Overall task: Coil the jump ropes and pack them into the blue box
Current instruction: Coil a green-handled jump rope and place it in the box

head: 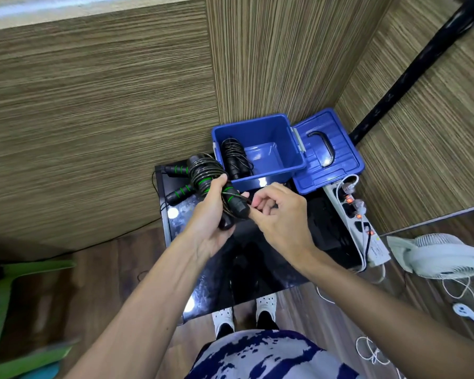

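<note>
One blue box (282,170) sat open on the black table (257,272), a coiled black rope (234,157) already inside. Left hand (211,214) gripped a green-striped rope bundle (207,181) just in front of it, right hand (279,214) pinching its loose cord end.

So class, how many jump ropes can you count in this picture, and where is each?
3. One coiled black rope lies inside the blue plastic box; one green-banded rope is gripped in the left hand; another green-banded rope lies on the black table. More may be hidden.
</note>
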`<action>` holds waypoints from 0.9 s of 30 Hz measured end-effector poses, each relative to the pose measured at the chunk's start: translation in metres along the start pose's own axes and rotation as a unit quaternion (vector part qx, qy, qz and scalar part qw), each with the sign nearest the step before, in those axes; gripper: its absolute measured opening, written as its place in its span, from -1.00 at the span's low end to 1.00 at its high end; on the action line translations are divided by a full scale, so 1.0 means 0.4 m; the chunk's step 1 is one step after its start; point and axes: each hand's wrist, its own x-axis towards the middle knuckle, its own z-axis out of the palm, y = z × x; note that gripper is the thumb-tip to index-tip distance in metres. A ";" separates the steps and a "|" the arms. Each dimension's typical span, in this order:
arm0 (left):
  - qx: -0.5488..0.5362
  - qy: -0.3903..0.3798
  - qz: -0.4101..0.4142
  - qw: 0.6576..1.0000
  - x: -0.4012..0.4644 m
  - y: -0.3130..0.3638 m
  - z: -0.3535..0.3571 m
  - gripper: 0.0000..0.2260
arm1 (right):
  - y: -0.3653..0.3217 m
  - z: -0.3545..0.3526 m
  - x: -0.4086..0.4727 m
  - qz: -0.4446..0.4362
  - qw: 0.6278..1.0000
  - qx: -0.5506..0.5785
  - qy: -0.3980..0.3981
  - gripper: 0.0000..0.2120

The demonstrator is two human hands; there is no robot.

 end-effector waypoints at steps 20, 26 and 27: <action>0.059 0.004 0.057 0.997 0.019 -0.091 -0.064 -0.53 | 0.048 0.060 -0.023 0.388 0.860 0.308 -0.121 -0.90; 0.109 0.010 0.078 0.991 0.021 -0.092 -0.051 -0.57 | 0.051 0.051 -0.003 0.401 0.846 0.328 -0.127 -0.87; 0.120 -0.001 0.073 0.990 0.020 -0.087 -0.051 -0.58 | 0.054 0.049 -0.001 0.398 0.845 0.331 -0.134 -0.86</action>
